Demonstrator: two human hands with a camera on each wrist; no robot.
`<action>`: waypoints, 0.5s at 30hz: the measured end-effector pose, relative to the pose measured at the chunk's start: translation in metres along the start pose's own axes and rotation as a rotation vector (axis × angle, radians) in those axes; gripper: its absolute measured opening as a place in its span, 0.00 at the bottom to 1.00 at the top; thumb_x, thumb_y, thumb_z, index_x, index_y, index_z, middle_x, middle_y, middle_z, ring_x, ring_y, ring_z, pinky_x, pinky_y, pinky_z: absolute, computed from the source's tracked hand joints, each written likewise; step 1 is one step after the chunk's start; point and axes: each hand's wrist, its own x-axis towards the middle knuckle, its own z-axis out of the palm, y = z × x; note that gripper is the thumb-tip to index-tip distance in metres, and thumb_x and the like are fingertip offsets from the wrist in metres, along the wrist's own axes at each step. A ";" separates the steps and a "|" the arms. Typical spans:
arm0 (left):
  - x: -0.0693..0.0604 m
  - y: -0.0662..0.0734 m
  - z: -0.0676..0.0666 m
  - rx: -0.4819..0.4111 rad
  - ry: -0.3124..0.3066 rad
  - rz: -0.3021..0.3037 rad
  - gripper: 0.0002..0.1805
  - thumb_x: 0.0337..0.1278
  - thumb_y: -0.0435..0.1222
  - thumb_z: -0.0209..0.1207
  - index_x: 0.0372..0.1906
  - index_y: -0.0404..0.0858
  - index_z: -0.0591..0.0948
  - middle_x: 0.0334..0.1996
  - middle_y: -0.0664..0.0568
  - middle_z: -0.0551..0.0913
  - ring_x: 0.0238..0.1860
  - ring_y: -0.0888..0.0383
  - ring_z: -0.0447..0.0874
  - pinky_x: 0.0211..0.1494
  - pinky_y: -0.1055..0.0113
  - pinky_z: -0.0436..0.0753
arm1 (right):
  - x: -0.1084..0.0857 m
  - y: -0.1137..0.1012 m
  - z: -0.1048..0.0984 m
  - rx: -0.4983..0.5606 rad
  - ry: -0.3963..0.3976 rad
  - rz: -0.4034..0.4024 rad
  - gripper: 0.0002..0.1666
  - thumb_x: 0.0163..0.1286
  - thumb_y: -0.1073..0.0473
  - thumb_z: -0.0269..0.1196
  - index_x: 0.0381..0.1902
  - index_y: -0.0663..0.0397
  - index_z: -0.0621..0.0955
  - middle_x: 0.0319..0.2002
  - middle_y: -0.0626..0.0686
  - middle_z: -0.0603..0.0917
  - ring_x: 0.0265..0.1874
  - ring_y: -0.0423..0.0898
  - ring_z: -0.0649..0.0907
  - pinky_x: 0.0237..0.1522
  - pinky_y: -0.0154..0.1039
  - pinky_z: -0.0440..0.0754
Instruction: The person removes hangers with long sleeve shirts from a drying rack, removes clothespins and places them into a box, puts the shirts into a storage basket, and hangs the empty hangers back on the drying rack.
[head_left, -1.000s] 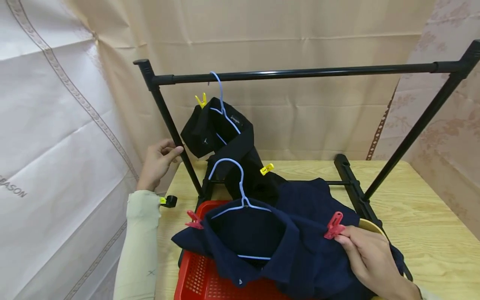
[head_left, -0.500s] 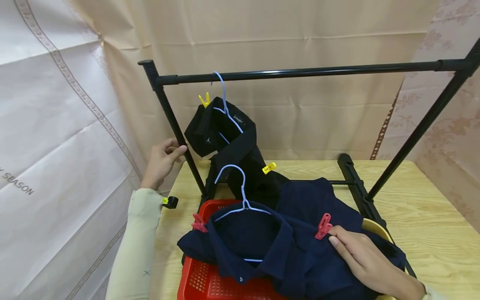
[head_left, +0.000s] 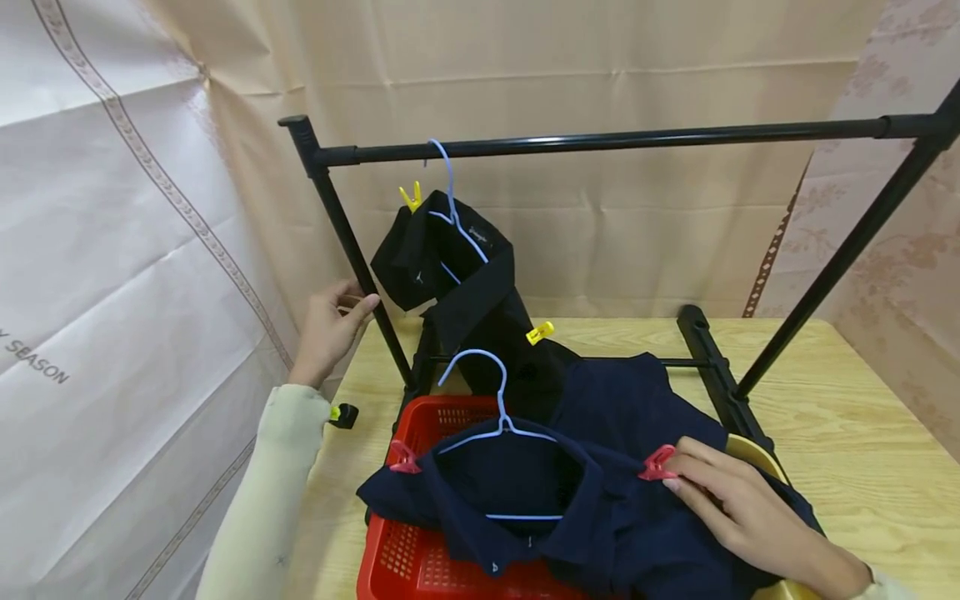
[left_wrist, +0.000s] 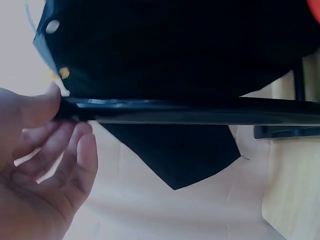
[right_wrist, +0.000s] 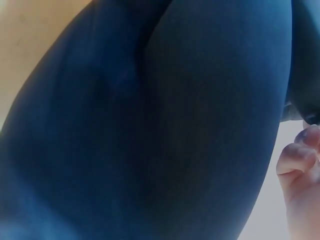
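Black post (head_left: 351, 250): pinched in left hand (head_left: 327, 335)
Red clothespin (head_left: 657, 464): pinched in right hand (head_left: 750, 512)
Navy shirt (head_left: 645, 537): over red basket (head_left: 399, 542)

Matt cloth shirt (head_left: 633, 525), glossy rack (head_left: 615, 140)

The navy shirt (head_left: 633, 529) hides much of the red basket (head_left: 397, 550), which the head view's near edge cuts off, and most of a yellow object (head_left: 753, 454). The label (head_left: 478, 236) on the black shirt (head_left: 491, 292) is too small to read. The right wrist view blurs the navy shirt and cuts off the right hand (head_left: 738, 508).
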 end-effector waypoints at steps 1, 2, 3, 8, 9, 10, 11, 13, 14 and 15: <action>-0.003 0.000 0.001 0.028 0.002 0.016 0.22 0.73 0.45 0.62 0.60 0.32 0.82 0.50 0.40 0.84 0.47 0.43 0.83 0.48 0.56 0.84 | 0.000 0.001 0.000 0.002 -0.002 -0.005 0.18 0.68 0.72 0.66 0.42 0.40 0.81 0.36 0.37 0.70 0.28 0.27 0.67 0.29 0.20 0.64; -0.006 0.000 0.001 0.056 0.003 0.030 0.23 0.73 0.44 0.62 0.61 0.31 0.81 0.51 0.39 0.84 0.48 0.44 0.83 0.51 0.53 0.83 | -0.001 0.002 0.000 0.003 -0.003 -0.011 0.17 0.69 0.71 0.66 0.42 0.40 0.82 0.36 0.37 0.70 0.28 0.27 0.66 0.29 0.20 0.64; -0.010 -0.001 0.002 0.080 0.005 0.043 0.23 0.73 0.42 0.62 0.62 0.30 0.80 0.51 0.38 0.84 0.49 0.43 0.83 0.52 0.50 0.82 | -0.001 0.003 0.000 0.004 -0.004 -0.016 0.15 0.71 0.70 0.66 0.42 0.40 0.82 0.36 0.38 0.70 0.28 0.27 0.66 0.29 0.20 0.64; -0.028 -0.002 0.003 0.145 -0.002 0.085 0.20 0.72 0.36 0.62 0.62 0.29 0.80 0.47 0.38 0.85 0.45 0.43 0.84 0.50 0.48 0.82 | -0.006 0.009 0.001 -0.002 -0.025 -0.010 0.17 0.69 0.70 0.67 0.41 0.38 0.81 0.36 0.37 0.69 0.28 0.26 0.65 0.29 0.20 0.64; -0.033 -0.003 0.002 0.159 -0.011 0.096 0.18 0.72 0.36 0.62 0.60 0.30 0.82 0.45 0.40 0.86 0.44 0.44 0.85 0.49 0.49 0.83 | -0.007 0.010 0.001 -0.004 -0.030 -0.005 0.19 0.68 0.71 0.68 0.41 0.37 0.81 0.36 0.37 0.68 0.27 0.26 0.65 0.28 0.20 0.63; -0.037 -0.003 0.001 0.172 -0.027 0.106 0.16 0.72 0.36 0.62 0.57 0.31 0.83 0.44 0.41 0.87 0.43 0.46 0.85 0.48 0.50 0.83 | -0.008 0.011 0.001 -0.007 -0.035 -0.001 0.21 0.66 0.73 0.68 0.41 0.36 0.81 0.36 0.36 0.68 0.27 0.26 0.64 0.28 0.19 0.63; -0.042 -0.003 0.000 0.182 -0.052 0.116 0.14 0.72 0.36 0.63 0.55 0.33 0.85 0.42 0.43 0.88 0.41 0.48 0.85 0.46 0.52 0.83 | -0.008 0.012 0.001 -0.012 -0.042 0.004 0.23 0.64 0.74 0.69 0.40 0.35 0.81 0.36 0.36 0.68 0.27 0.26 0.64 0.28 0.19 0.63; -0.051 -0.005 -0.002 0.194 -0.133 0.139 0.10 0.71 0.37 0.64 0.50 0.37 0.88 0.40 0.48 0.88 0.38 0.52 0.85 0.44 0.56 0.84 | -0.009 0.014 0.001 -0.020 -0.053 0.007 0.26 0.61 0.75 0.70 0.40 0.35 0.81 0.35 0.36 0.68 0.26 0.26 0.64 0.27 0.20 0.63; -0.055 -0.006 -0.003 0.194 -0.192 0.154 0.09 0.71 0.38 0.64 0.48 0.39 0.89 0.40 0.51 0.89 0.37 0.55 0.84 0.43 0.58 0.84 | -0.009 0.014 0.001 -0.023 -0.060 0.013 0.26 0.60 0.76 0.70 0.40 0.35 0.81 0.35 0.36 0.68 0.26 0.26 0.64 0.27 0.20 0.63; -0.058 -0.006 -0.005 0.182 -0.261 0.168 0.09 0.71 0.38 0.65 0.48 0.40 0.89 0.40 0.54 0.89 0.36 0.57 0.84 0.43 0.59 0.84 | -0.009 0.014 0.000 -0.031 -0.069 0.024 0.26 0.60 0.75 0.71 0.41 0.34 0.81 0.36 0.35 0.68 0.26 0.26 0.65 0.28 0.20 0.64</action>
